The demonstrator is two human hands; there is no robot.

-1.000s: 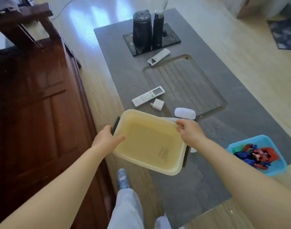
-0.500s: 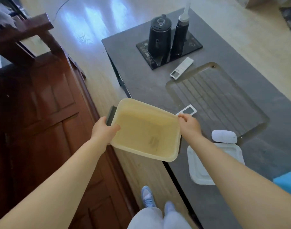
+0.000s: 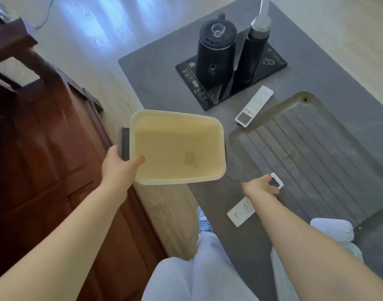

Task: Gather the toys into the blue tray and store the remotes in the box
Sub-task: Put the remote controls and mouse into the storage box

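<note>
My left hand (image 3: pixel 118 168) grips the left rim of the empty cream plastic box (image 3: pixel 177 146), thumb inside, and holds it above the table's near-left corner. My right hand (image 3: pixel 261 189) is off the box and lies on the near white remote (image 3: pixel 240 213), fingers curled over its far screen end; the remote still rests on the grey table (image 3: pixel 155 79). A second white remote (image 3: pixel 254 106) lies farther back beside the black kettle base. The blue tray and the toys are out of view.
A black kettle (image 3: pixel 216 55) and a dark bottle (image 3: pixel 254 55) stand on a black control base at the table's far end. A white rounded object (image 3: pixel 331 229) sits by my right forearm. A grooved recess (image 3: pixel 312 157) fills the table's right. A dark wooden cabinet (image 3: pixel 38 148) stands left.
My right hand let go of the box and dropped onto the near remote. The left hand alone now holds the box, and my view has shifted left, so the blue tray has left the frame.
</note>
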